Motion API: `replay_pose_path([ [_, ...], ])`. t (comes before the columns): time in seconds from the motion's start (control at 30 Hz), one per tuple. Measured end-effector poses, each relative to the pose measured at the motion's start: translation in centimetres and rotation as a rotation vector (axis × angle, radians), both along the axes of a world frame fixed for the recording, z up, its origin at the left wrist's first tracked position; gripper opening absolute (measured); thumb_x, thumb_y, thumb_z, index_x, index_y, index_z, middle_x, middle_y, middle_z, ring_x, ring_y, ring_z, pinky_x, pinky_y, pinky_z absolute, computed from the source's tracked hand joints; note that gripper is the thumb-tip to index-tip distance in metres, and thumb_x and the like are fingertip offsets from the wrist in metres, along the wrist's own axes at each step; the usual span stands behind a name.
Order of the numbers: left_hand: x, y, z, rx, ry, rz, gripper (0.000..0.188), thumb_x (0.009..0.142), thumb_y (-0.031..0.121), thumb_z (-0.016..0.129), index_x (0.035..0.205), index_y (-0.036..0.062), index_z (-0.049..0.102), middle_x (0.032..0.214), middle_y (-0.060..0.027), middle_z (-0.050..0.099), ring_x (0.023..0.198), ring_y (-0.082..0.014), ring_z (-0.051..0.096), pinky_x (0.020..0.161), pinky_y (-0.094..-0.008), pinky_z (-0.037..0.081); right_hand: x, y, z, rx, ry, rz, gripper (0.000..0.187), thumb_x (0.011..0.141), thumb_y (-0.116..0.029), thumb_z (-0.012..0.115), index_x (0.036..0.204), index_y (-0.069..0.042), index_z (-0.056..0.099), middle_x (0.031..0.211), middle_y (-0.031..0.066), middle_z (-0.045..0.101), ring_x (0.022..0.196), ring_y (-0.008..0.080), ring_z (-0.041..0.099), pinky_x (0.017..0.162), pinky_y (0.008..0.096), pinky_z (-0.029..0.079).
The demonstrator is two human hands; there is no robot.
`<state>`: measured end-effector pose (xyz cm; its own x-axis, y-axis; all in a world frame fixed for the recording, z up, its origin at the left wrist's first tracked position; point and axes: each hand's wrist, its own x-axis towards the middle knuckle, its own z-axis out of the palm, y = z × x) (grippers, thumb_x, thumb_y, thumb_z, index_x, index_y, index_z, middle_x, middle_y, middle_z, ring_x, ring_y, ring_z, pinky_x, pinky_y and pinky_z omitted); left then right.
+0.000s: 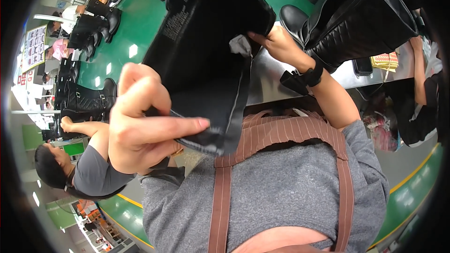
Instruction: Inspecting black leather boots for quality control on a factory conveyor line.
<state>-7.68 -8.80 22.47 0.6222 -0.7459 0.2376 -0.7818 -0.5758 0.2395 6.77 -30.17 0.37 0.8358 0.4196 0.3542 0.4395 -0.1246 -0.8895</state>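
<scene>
Held shaft (201, 72) fills the middle; way straight ahead blocked. Open lane over green surface (136, 42) to its left, bounded by boots (89, 100) and co-worker's arm (90, 128). Narrow gap over table (263, 78) between shaft and right forearm (335, 94). Just beyond right hand (281, 47), second boot (361, 26) bars the way.

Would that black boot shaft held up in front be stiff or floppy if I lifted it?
Probably rather floppy: the black boot shaft spreads open, its edges looking thin near the left hand and right hand. Its lining might feel slightly slippery, since it looks smooth.
</scene>
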Motion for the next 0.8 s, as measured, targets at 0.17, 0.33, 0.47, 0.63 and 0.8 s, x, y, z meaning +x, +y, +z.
replay_pose_path([
  [0.17,2.8,-3.0,-3.8,-0.218,-0.916,0.711,0.033,0.073,0.001,0.079,0.103,0.0011,0.065,0.098,-0.0081,0.049,0.087,-0.0198,0.054,0.085,-0.0343,0.046,-0.3,1.4,0.2,0.043,-0.205,-0.083,0.024,0.091,-0.009,0.059,0.114,-0.006,0.062,0.088,0.0214,0.065,0.078,0.0369,0.064,0.068,0.0365,0.049],
  [0.33,5.0,-0.7,-9.9,-0.491,-0.943,0.500,0.105,0.071,0.012,0.082,0.147,-0.0026,0.010,0.145,-0.0207,0.017,0.126,-0.0353,0.035,0.104,-0.0464,0.036,-1.1,0.1,-0.8,0.089,-0.177,-0.071,0.032,0.084,-0.017,0.067,0.112,-0.004,0.062,0.095,0.0107,0.068,0.076,0.0245,0.066,0.069,0.0335,0.053],
  [0.47,2.8,-1.8,-18.6,-0.756,-0.443,0.533,0.119,0.069,0.016,0.086,0.149,0.0012,-0.001,0.149,-0.0177,0.021,0.136,-0.0304,0.025,0.115,-0.0437,0.014,-2.7,-2.3,-3.4,-0.188,0.382,-0.130,0.031,0.084,-0.019,0.070,0.107,0.000,0.063,0.093,0.0072,0.068,0.075,0.0125,0.065,0.064,0.0273,0.054],
  [0.63,2.9,-3.3,-26.6,-0.916,0.453,0.657,0.072,0.064,0.013,0.089,0.123,-0.0037,0.051,0.120,-0.0136,0.059,0.108,-0.0203,0.056,0.095,-0.0331,0.043,-1.7,-1.4,-5.3,-0.231,0.474,0.163,0.018,0.093,-0.015,0.061,0.095,0.002,0.061,0.076,0.0049,0.063,0.064,0.0102,0.061,0.057,0.0264,0.051],
  [0.8,3.4,-4.4,-28.0,-0.970,0.415,0.743,0.044,0.067,0.012,0.086,0.103,-0.0019,0.065,0.098,-0.0090,0.070,0.088,-0.0157,0.067,0.080,-0.0296,0.052,-0.6,-1.2,-5.1,-0.313,0.551,0.346,0.027,0.096,-0.022,0.053,0.083,0.001,0.061,0.066,0.0031,0.059,0.055,0.0081,0.054,0.052,0.0245,0.046],
])
